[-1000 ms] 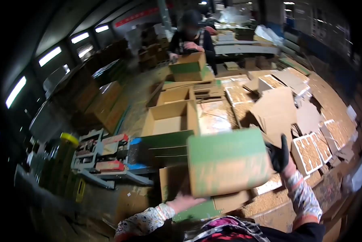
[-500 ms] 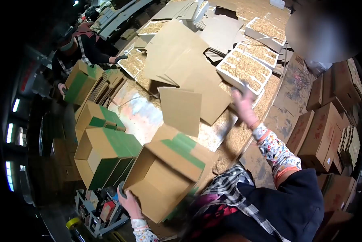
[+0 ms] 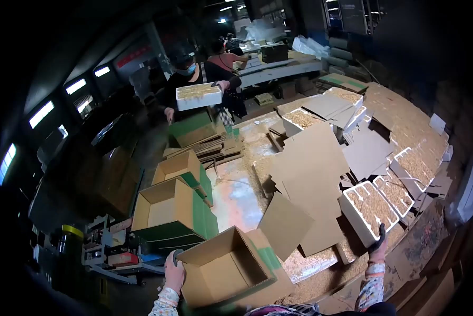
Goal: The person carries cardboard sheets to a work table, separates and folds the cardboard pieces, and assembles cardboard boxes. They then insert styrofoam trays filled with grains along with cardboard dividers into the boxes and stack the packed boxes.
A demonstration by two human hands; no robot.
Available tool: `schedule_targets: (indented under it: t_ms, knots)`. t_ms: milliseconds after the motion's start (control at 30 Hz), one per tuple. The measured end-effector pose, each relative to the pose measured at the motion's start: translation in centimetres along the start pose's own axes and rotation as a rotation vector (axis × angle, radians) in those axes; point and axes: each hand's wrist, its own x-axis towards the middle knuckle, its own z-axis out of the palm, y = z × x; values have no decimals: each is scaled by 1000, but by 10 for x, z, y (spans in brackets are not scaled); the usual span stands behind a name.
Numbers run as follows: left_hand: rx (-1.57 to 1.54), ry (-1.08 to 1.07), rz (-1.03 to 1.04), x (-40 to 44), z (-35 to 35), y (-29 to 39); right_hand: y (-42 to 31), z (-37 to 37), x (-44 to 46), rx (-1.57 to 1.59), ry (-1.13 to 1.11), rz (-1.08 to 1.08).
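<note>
An open cardboard box (image 3: 223,266) with green bands stands close in front of me, its inside bare. My left hand (image 3: 174,271), in a pink and dark glove, grips the left edge of this box. At the right, my right hand (image 3: 377,246) has its fingers on the near end of a white foam tray (image 3: 369,210) filled with tan shavings. A flat cardboard sheet (image 3: 285,225) lies just behind the box, beside a pile of larger sheets (image 3: 310,174).
Two open boxes (image 3: 165,208) stand at the left beside a metal frame (image 3: 112,247). Across the table, a co-worker (image 3: 194,73) holds another filled foam tray (image 3: 198,97) above a green-banded box. More filled trays (image 3: 415,167) lie at the right.
The view has swung back toward the far side. My right hand has come onto the foam tray, while my left keeps the box edge. The co-worker has lifted a tray.
</note>
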Motion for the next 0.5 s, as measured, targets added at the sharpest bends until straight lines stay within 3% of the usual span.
schedule_targets:
  t_ms: [33, 100, 133, 200, 267, 300, 333, 367, 433, 467, 500]
  knots:
    - [-219, 73, -45, -4, 4, -7, -22, 22, -40, 220, -61, 155]
    - [-655, 215, -134, -5, 21, -25, -49, 59, -98, 262, -258, 178]
    - [-1048, 100, -313, -4, 24, -44, -49, 64, -110, 170, -327, 177]
    - [-1360, -76, -441, 1, 23, -54, -50, 75, -134, -17, -467, 156]
    - [-1354, -190, -322, 21, 29, -58, -61, 105, -150, -473, -723, -374]
    - [-1363, -239, -281, 35, 33, -57, -67, 124, -154, -995, -869, -1012]
    - [-1632, -313, -556, 46, 30, -50, -80, 158, -163, -937, -1027, -948]
    - [-1608, -406, -684, 46, 8, -6, -91, 198, -174, -878, -1190, -881]
    - [-1550, -414, -296, 76, 54, -55, -99, 258, -185, -887, -1453, -719]
    - [-1681, -709, -243, 73, 39, -42, -93, 285, -192, -815, -1519, -361]
    - [-1604, -570, -459, 57, 11, 10, -82, 309, -203, -726, -1541, 0]
